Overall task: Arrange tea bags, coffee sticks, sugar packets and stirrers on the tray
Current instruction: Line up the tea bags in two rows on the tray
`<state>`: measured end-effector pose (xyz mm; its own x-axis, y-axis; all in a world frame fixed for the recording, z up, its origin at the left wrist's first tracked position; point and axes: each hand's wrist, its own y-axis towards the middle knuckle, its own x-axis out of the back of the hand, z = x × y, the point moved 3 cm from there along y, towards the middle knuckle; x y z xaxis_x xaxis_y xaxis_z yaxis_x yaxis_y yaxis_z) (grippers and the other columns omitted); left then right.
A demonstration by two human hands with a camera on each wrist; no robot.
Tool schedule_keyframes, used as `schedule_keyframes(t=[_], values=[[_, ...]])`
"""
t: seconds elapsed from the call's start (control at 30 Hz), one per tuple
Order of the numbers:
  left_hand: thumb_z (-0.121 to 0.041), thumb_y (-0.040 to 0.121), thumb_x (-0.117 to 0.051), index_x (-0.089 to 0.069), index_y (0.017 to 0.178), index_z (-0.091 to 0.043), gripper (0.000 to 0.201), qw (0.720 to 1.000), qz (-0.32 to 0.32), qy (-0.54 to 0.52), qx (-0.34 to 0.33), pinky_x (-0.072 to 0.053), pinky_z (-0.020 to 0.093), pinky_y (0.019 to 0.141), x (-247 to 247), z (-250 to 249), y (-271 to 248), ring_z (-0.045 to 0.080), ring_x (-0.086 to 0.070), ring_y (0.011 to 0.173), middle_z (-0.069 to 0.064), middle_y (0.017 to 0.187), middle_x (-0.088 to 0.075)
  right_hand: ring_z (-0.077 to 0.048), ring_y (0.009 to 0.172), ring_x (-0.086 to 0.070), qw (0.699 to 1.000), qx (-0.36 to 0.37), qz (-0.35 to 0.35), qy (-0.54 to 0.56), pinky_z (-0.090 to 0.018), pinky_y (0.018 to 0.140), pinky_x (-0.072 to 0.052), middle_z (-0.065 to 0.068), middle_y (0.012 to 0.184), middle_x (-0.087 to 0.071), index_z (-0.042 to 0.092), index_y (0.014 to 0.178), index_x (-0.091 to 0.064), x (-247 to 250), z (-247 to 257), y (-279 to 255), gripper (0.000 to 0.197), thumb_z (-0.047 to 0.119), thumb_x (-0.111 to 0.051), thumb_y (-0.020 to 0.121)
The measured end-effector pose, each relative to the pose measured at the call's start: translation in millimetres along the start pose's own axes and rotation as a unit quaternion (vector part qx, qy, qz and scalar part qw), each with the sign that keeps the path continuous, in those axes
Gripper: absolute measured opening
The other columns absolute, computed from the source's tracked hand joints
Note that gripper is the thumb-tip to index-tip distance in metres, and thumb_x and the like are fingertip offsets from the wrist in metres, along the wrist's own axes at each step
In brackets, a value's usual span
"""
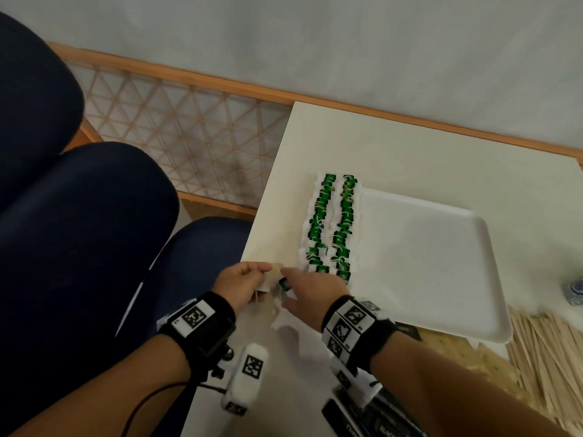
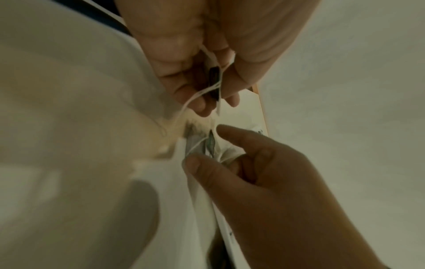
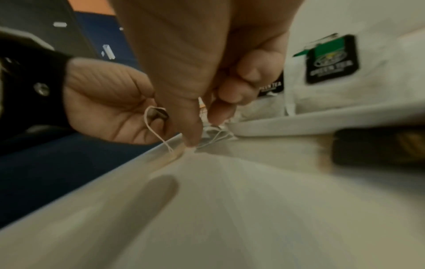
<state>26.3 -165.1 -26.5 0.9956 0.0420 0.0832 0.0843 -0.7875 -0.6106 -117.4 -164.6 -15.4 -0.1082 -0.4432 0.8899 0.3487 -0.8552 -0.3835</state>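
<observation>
Two rows of green-tagged tea bags [image 1: 331, 228] lie along the left side of the white tray [image 1: 441, 263]. At the tray's near left corner my left hand [image 1: 260, 274] grips a beige tea bag [image 1: 273, 277]; its dark tag [image 2: 215, 80] and white string [image 3: 154, 125] hang from the curled fingers. Close to its right, my right hand [image 1: 288, 280] pinches a second tea bag [image 3: 215, 135] between thumb and fingers, low over the table at the tray's rim [image 3: 299, 123]. Its small green tag [image 1: 285, 284] shows between the two hands.
A pile of wooden stirrers [image 1: 545, 357] lies right of the tray's near edge. Black coffee sticks [image 1: 372, 417] sit near my right forearm, one more [image 3: 379, 145] by the tray. A blue-white packet [image 1: 574, 291] shows at the right edge. Dark blue chair cushions [image 1: 79, 231] stand left of the table.
</observation>
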Motion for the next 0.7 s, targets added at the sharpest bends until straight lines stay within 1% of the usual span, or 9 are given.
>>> schedule_keyframes(t=[0.1,0.17,0.23,0.3,0.37,0.4,0.5,0.6,0.7], values=[[0.001,0.091,-0.049,-0.071,0.086,-0.015,0.028,1.000,0.011,0.021,-0.004,-0.053,0.043,0.078,7,1,-1,0.025,-0.058,0.071,0.008,0.086,-0.066,-0.029,0.092,-0.062,0.999,-0.017,0.009,-0.030,-0.033,0.068,-0.045,-0.007,0.103,-0.065,0.014,0.112,-0.051,1,5,7,0.024,0.030,-0.041,0.097],[0.000,0.092,-0.049,-0.071,0.086,-0.019,0.029,0.999,0.017,0.036,-0.014,-0.054,0.043,0.078,10,-1,-1,0.025,-0.059,0.073,0.007,0.093,-0.066,-0.029,0.093,-0.062,1.000,-0.012,0.015,-0.023,-0.035,0.072,-0.049,-0.006,0.101,-0.065,0.014,0.109,-0.054,2,4,7,0.025,0.032,-0.042,0.097],[-0.001,0.092,-0.050,-0.070,0.087,-0.020,0.028,0.998,0.030,0.045,-0.016,-0.055,0.042,0.078,9,-2,-2,0.025,-0.059,0.077,0.005,0.095,-0.065,-0.023,0.094,-0.060,0.999,-0.026,0.010,0.029,-0.034,0.078,-0.049,0.000,0.099,-0.064,0.019,0.104,-0.059,7,-2,1,0.028,0.042,-0.047,0.094],[-0.001,0.090,-0.054,-0.070,0.093,-0.017,0.023,0.998,0.045,0.051,-0.014,-0.055,0.043,0.080,6,-2,-4,0.024,-0.060,0.081,0.005,0.095,-0.066,-0.014,0.085,-0.058,0.994,-0.049,-0.018,0.098,-0.028,0.071,-0.047,0.008,0.088,-0.062,0.027,0.092,-0.063,13,-11,-7,0.022,0.046,-0.053,0.090],[-0.001,0.088,-0.058,-0.069,0.098,-0.016,0.021,0.996,0.061,0.059,-0.022,-0.055,0.044,0.080,1,-2,-6,0.024,-0.061,0.079,0.005,0.093,-0.067,-0.004,0.068,-0.051,0.984,-0.060,-0.056,0.158,-0.023,0.062,-0.041,0.013,0.071,-0.054,0.031,0.082,-0.064,17,-18,-14,0.015,0.044,-0.059,0.086],[-0.003,0.087,-0.060,-0.069,0.095,-0.019,0.020,0.995,0.066,0.070,-0.033,-0.055,0.040,0.076,-3,-3,-8,0.021,-0.060,0.076,0.004,0.091,-0.068,-0.002,0.064,-0.048,0.978,-0.059,-0.080,0.182,-0.021,0.060,-0.039,0.013,0.068,-0.052,0.030,0.078,-0.064,19,-21,-18,0.014,0.042,-0.062,0.085],[-0.008,0.084,-0.067,-0.067,0.089,-0.025,0.018,0.988,0.064,0.107,-0.092,-0.048,0.016,0.063,-14,-7,-13,0.005,-0.058,0.071,-0.004,0.094,-0.067,-0.005,0.062,-0.051,0.949,-0.082,-0.153,0.263,-0.022,0.059,-0.043,0.010,0.071,-0.058,0.026,0.068,-0.057,22,-31,-30,0.020,0.036,-0.067,0.081],[-0.018,0.080,-0.075,-0.067,0.100,-0.020,0.022,0.977,0.075,0.139,-0.146,-0.044,0.004,0.065,-30,-12,-21,-0.004,-0.057,0.087,-0.009,0.106,-0.064,-0.005,0.060,-0.051,0.929,-0.121,-0.176,0.300,-0.020,0.057,-0.042,0.010,0.066,-0.057,0.026,0.066,-0.053,25,-39,-39,0.023,0.037,-0.066,0.080],[-0.030,0.072,-0.081,-0.061,0.114,-0.027,0.046,0.952,0.109,0.212,-0.190,-0.039,0.004,0.075,-44,-16,-30,-0.007,-0.052,0.096,-0.016,0.108,-0.055,-0.005,0.057,-0.048,0.917,-0.134,-0.179,0.331,-0.021,0.055,-0.040,0.009,0.062,-0.054,0.023,0.068,-0.054,28,-43,-45,0.021,0.033,-0.065,0.082]])
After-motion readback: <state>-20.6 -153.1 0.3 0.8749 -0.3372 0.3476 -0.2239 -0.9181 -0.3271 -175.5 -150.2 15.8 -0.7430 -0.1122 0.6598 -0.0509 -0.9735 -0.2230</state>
